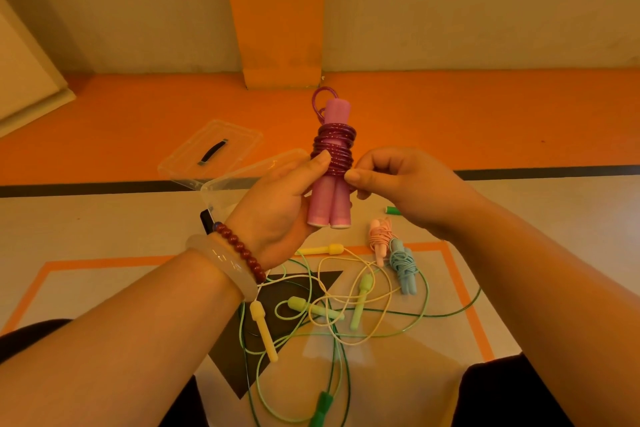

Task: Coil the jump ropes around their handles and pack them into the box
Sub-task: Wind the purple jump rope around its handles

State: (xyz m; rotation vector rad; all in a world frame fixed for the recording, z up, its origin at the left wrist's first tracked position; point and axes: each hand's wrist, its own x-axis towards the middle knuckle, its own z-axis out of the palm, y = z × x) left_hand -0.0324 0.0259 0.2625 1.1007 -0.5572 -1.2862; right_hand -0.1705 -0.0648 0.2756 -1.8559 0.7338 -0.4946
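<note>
Our left fingers (320,161) grip the purple handles (329,204), right fingers (353,177) pinch the coiled rope (334,149); several loose ropes (360,302) await coiling.

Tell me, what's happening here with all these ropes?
A person is coiling a purple jump rope around its paired pink handles. The left hand grips the handles upright, while the right hand pinches the rope at the coil. A pink bundle and a blue bundle lie already wound on the table, beside the tangled ropes. The clear box stands open behind, lid off.
</note>
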